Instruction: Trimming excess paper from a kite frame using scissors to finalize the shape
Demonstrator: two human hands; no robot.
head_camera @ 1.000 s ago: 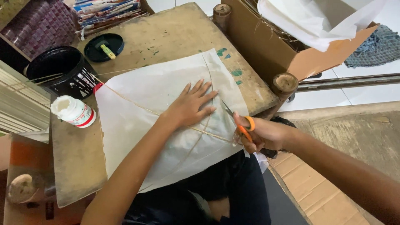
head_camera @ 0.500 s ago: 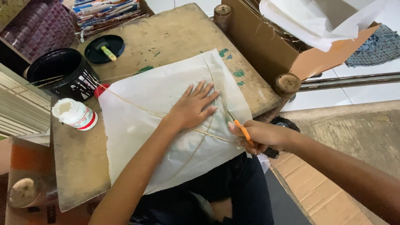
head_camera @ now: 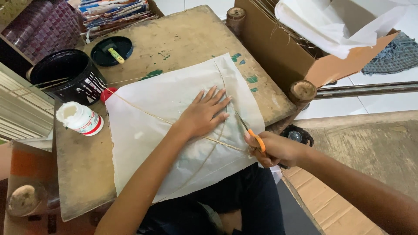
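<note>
A white paper kite sheet [head_camera: 152, 126] with thin stick ribs lies on a worn wooden table [head_camera: 183, 39]. My left hand [head_camera: 203, 113] presses flat on the paper near its right side, fingers spread. At the sheet's right edge my right hand [head_camera: 272, 150] grips orange-handled scissors [head_camera: 254, 138]. Their blades point up along the paper's edge, just right of my left hand.
A black bucket [head_camera: 69, 76] and its lid [head_camera: 114, 50] stand at the table's back left. A white glue bottle [head_camera: 80, 118] lies left of the sheet. A cardboard box [head_camera: 283, 48] holding white paper [head_camera: 339, 21] stands at the right. Stacked papers [head_camera: 113, 13] lie behind.
The view has shifted slightly. My right hand with the scissors has edged along the paper's right edge; my left hand stays pressed on the sheet.
</note>
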